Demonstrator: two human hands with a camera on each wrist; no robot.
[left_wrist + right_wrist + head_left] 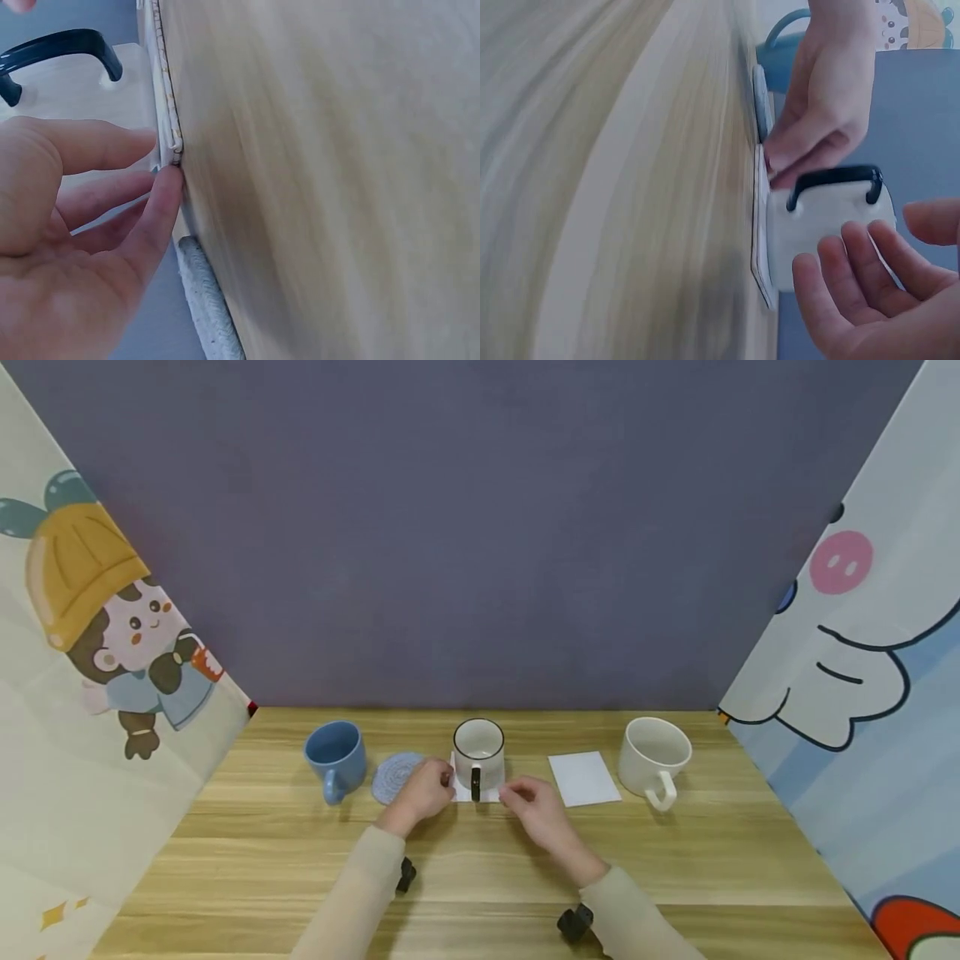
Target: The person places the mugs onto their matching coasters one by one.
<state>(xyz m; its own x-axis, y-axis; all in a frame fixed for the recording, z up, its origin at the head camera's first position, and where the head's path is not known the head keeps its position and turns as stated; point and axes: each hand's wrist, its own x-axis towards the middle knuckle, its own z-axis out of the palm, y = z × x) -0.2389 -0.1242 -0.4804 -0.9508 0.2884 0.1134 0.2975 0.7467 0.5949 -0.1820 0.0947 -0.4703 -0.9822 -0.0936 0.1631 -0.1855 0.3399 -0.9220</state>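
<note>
A white mug with a black rim and black handle (pixel 476 781) stands upright on a square white coaster (pixel 489 795), its handle facing the front. My left hand (pixel 426 791) pinches the left front corner of this coaster, as the left wrist view shows close up. On the other side, my right hand (pixel 538 810) is beside the coaster's right front corner. Its fingers (pixel 849 281) are loosely bent and hold nothing in the right wrist view. Close by the left hand lies a round grey-blue woven coaster (pixel 392 777). Right of the right hand is another square white coaster (pixel 585 779).
A blue mug (pixel 335 752) stands at the left of the wooden table (pixel 480 893), and a plain white mug (pixel 654 752) at the right. Behind the table rises a grey-purple panel (pixel 480 527). Printed cartoon panels flank both sides.
</note>
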